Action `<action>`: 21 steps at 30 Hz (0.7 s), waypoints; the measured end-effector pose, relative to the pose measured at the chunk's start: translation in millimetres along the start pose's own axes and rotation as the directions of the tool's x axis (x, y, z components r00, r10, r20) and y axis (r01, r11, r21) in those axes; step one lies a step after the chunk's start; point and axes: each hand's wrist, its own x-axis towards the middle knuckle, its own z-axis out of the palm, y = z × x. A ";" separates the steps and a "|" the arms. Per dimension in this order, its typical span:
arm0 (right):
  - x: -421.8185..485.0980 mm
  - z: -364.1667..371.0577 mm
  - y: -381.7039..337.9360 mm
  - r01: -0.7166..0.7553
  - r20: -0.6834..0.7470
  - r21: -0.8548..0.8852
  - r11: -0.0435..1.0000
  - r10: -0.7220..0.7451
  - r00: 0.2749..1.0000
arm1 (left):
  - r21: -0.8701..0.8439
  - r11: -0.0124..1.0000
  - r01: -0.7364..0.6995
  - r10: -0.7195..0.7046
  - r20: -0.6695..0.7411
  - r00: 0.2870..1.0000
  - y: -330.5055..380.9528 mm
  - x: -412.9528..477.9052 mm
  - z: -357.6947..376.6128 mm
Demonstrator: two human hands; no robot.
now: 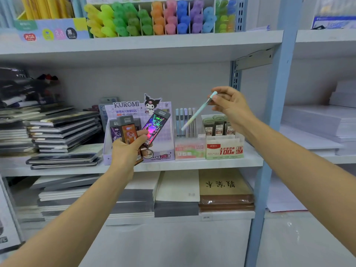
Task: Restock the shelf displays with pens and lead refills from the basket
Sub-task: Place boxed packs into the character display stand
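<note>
1. The left hand [125, 150], at centre frame, grips a fan of flat lead refill cases [129, 134] between thumb and curled fingers. One has an orange label, and a holographic case [156, 126] leans out to the right.
2. These cases are held just in front of the purple Kuromi display box [125, 105], which stands on the middle shelf [192, 165].
3. The right hand [229, 106], right of centre and higher up, pinches the top end of a pale mint pen [196, 115] with its fingertips. The pen slants down to the left.
4. The pen's lower tip hangs in front of the upright pens [185, 120] that stand in a small pastel pen holder [189, 151], just right of the Kuromi box. Whether it touches them cannot be told.
5. Right of that holder sits a green-and-white refill box [224, 149] holding dark green lead cases [218, 126].
6. Coloured highlighters [154, 18] fill the shelf across the top of the frame.
7. Stacked dark notebooks [63, 132] lie at middle left.
8. Pads and paper packs [225, 187] lie on the shelf below.
</note>
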 end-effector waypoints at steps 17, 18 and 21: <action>35.6 49.5 34.6 0.119 0.098 -0.530 0.840 -0.079 0.992 | -0.052 0.998 -0.025 0.025 -0.004 1.000 -7.0 12.6 2.8; 38.1 50.6 34.9 0.133 0.100 -0.539 0.832 -0.094 0.991 | -0.054 0.998 -0.023 0.023 -0.002 1.000 -7.4 13.2 2.5; 42.4 52.3 36.2 0.154 0.142 -0.562 0.813 -0.089 0.986 | -0.056 0.998 -0.012 0.012 0.001 1.000 -8.6 15.0 2.2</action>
